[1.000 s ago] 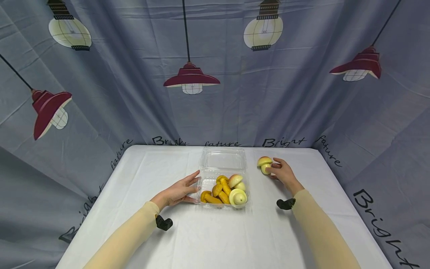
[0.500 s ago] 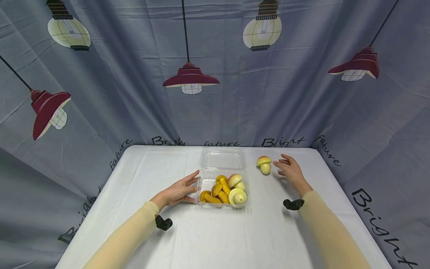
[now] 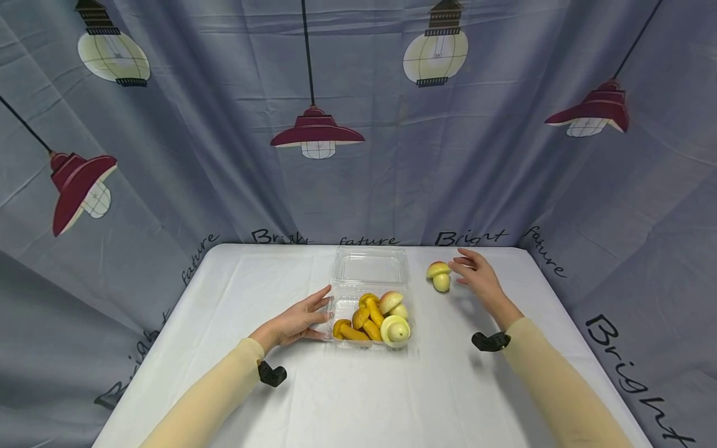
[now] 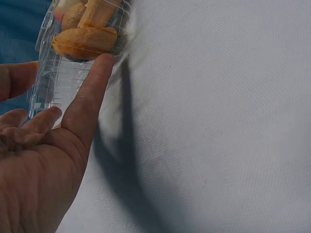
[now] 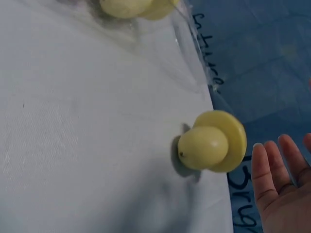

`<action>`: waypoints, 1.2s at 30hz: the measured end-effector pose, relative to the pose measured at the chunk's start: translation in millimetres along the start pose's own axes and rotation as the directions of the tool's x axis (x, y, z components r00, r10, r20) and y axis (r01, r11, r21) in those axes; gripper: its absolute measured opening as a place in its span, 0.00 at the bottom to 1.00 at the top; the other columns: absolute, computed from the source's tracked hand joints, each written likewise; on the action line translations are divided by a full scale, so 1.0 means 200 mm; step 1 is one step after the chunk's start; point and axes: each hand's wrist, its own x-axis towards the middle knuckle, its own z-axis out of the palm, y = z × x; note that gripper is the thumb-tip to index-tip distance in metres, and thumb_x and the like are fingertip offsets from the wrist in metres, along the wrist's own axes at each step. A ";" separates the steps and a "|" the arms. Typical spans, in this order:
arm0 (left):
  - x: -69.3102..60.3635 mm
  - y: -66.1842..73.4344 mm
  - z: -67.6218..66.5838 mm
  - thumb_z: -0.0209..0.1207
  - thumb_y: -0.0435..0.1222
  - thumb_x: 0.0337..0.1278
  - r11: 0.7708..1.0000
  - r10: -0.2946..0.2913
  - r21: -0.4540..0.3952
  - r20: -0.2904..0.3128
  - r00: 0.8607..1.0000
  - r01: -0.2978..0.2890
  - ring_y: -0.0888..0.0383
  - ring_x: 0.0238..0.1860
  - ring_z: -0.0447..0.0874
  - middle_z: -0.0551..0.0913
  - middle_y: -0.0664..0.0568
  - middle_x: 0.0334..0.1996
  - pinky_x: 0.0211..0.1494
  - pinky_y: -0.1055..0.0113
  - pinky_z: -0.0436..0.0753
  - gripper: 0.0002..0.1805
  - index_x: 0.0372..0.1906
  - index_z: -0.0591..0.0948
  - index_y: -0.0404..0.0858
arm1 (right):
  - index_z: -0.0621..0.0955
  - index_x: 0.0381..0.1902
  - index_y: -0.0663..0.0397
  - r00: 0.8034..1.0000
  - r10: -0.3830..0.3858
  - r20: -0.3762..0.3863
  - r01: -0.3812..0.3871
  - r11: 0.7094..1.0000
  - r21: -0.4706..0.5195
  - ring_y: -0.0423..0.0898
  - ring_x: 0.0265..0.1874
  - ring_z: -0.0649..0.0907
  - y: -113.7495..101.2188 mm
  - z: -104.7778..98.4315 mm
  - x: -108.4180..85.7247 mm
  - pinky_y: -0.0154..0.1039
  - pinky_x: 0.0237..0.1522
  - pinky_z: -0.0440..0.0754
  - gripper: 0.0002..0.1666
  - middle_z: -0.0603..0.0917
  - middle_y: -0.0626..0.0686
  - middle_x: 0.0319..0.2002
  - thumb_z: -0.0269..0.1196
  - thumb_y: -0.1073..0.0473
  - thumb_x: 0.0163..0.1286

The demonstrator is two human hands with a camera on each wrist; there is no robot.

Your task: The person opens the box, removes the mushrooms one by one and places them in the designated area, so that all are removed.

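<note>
A clear plastic box (image 3: 342, 305) with its lid (image 3: 372, 266) folded back holds several brown-yellow mushrooms (image 3: 374, 311) and two pale, rounder ones (image 3: 395, 330). My left hand (image 3: 294, 320) rests its spread fingers against the box's left side; in the left wrist view the hand (image 4: 43, 160) has one fingertip at the box's wall. A pale mushroom with a reddish cap (image 3: 440, 277) lies on the cloth right of the lid. Just right of it, my right hand (image 3: 482, 280) hovers with loose fingers and nothing in them; in the right wrist view the hand (image 5: 286, 189) is apart from the mushroom (image 5: 209, 145).
A white cloth (image 3: 358, 398) covers the table. Grey-blue curtains (image 3: 358, 193) printed with lamps and lettering hang behind the table and at both sides. A black wrist device (image 3: 272, 373) sits at the left sleeve, another (image 3: 490, 341) at the right.
My right hand has let go of the pale mushroom on the cloth, drawn off to the right, then moved slightly back up and left. The left hand has stayed at the box.
</note>
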 end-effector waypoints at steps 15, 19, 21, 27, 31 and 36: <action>0.00 -0.01 0.00 0.49 0.26 0.77 1.000 0.003 -0.025 0.005 1.000 -0.003 0.35 0.75 0.58 0.39 0.44 0.83 0.55 0.50 0.87 0.44 0.85 0.41 0.51 | 0.61 0.80 0.53 0.985 -0.077 0.155 0.085 0.995 -0.048 0.59 0.63 0.74 -0.14 0.14 -0.07 0.63 0.66 0.74 0.47 0.73 0.64 0.67 0.66 0.43 0.72; 0.00 0.00 0.00 0.49 0.27 0.77 0.999 -0.001 -0.037 0.002 1.000 0.001 0.35 0.76 0.57 0.39 0.45 0.83 0.55 0.50 0.86 0.44 0.85 0.41 0.52 | 0.62 0.80 0.51 0.977 -0.077 0.200 0.098 0.990 -0.098 0.58 0.63 0.75 -0.16 0.17 -0.09 0.59 0.63 0.77 0.48 0.74 0.62 0.67 0.66 0.40 0.71; 0.00 -0.01 0.00 0.49 0.27 0.77 0.999 0.001 -0.040 -0.001 1.000 -0.001 0.35 0.76 0.57 0.39 0.44 0.83 0.55 0.50 0.87 0.44 0.85 0.42 0.52 | 0.63 0.79 0.50 0.970 -0.081 0.228 0.112 0.986 -0.127 0.58 0.62 0.76 -0.17 0.19 -0.10 0.58 0.60 0.79 0.47 0.75 0.62 0.67 0.67 0.39 0.71; 0.00 -0.01 0.00 0.49 0.27 0.77 0.999 0.003 -0.043 -0.003 1.000 -0.003 0.35 0.75 0.59 0.39 0.44 0.83 0.54 0.50 0.87 0.44 0.85 0.42 0.53 | 0.65 0.78 0.51 0.940 -0.109 0.325 0.183 0.960 -0.209 0.59 0.62 0.77 -0.20 0.23 -0.14 0.55 0.58 0.81 0.44 0.74 0.61 0.67 0.67 0.42 0.72; 0.00 0.00 0.00 0.50 0.27 0.77 0.999 0.004 -0.041 0.000 1.000 -0.004 0.35 0.74 0.61 0.39 0.44 0.83 0.53 0.51 0.87 0.44 0.85 0.42 0.53 | 0.67 0.77 0.48 0.920 -0.096 0.381 0.202 0.947 -0.249 0.57 0.61 0.78 -0.22 0.26 -0.16 0.54 0.59 0.81 0.44 0.74 0.59 0.67 0.67 0.41 0.70; 0.00 0.00 0.00 0.49 0.27 0.77 0.999 0.002 -0.032 -0.002 1.000 -0.002 0.36 0.73 0.63 0.39 0.44 0.83 0.53 0.52 0.88 0.43 0.85 0.42 0.53 | 0.68 0.76 0.48 0.884 -0.111 0.454 0.260 0.924 -0.279 0.56 0.59 0.79 -0.24 0.30 -0.20 0.53 0.57 0.82 0.42 0.75 0.60 0.67 0.68 0.43 0.70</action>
